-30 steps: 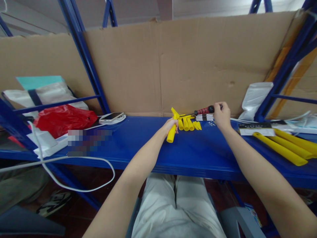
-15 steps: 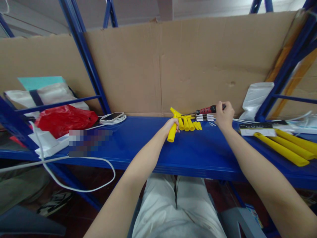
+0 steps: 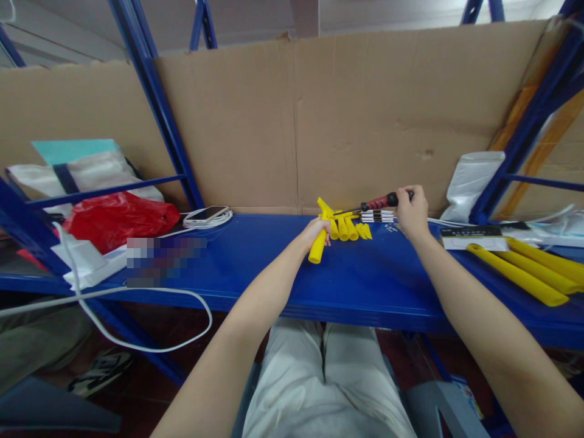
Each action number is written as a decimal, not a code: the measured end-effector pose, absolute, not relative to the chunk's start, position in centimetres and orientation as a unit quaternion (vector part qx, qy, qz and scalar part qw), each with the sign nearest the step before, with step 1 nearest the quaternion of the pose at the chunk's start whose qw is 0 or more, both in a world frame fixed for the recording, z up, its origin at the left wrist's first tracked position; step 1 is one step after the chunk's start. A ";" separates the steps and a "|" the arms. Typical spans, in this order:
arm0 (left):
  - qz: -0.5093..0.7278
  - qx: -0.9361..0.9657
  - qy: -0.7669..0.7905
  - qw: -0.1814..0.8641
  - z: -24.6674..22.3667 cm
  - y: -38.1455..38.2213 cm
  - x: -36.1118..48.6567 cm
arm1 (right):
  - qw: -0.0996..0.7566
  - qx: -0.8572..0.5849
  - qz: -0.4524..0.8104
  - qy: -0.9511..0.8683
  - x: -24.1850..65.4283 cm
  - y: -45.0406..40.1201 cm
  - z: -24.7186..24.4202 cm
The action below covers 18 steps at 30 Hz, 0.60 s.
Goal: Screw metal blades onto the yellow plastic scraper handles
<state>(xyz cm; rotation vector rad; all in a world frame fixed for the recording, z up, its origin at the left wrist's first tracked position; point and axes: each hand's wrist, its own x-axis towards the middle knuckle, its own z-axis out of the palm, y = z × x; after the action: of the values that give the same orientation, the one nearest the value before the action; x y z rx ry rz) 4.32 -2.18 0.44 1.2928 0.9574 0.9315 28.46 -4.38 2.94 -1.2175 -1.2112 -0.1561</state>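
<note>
Well forward, the right hand (image 3: 412,214) grips a screwdriver (image 3: 378,204).

A workshop: a blue painted-metal worktop (image 3: 255,255) stands between blue metal rack uprights (image 3: 157,103), backed by tall brown cardboard sheets (image 3: 356,109), and bears 3 long yellow tubular pieces (image 3: 517,275); a slim-bladed screwdriver with a red-and-black handle (image 3: 378,203) is held above it. The dim floor (image 3: 148,389) seems dark red tile.

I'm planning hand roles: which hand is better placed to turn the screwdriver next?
Probably the right hand: it grips the screwdriver by its handle, while the left hand holds the yellow piece.
</note>
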 end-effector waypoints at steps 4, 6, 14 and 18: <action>0.403 0.562 0.436 0.576 0.6 -2.7 4.3 | 0.636 -0.568 -0.064 -0.518 28.5 -4.5 3.2; 0.403 0.563 0.444 0.568 0.7 -2.9 4.3 | 0.652 -0.560 -0.052 -0.509 28.3 -4.3 3.2; 0.420 0.560 0.446 0.558 1.3 -3.4 4.3 | 0.700 -0.507 0.044 -0.501 27.7 -3.6 2.9; 0.417 0.563 0.455 0.550 1.2 -3.5 4.3 | 0.687 -0.529 0.024 -0.497 28.0 -3.4 2.8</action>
<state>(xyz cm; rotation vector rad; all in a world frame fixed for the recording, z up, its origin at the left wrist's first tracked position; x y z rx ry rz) 4.31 -3.45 1.20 1.3325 1.0780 0.9865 27.98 -3.42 2.79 -1.1837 -1.1134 0.0531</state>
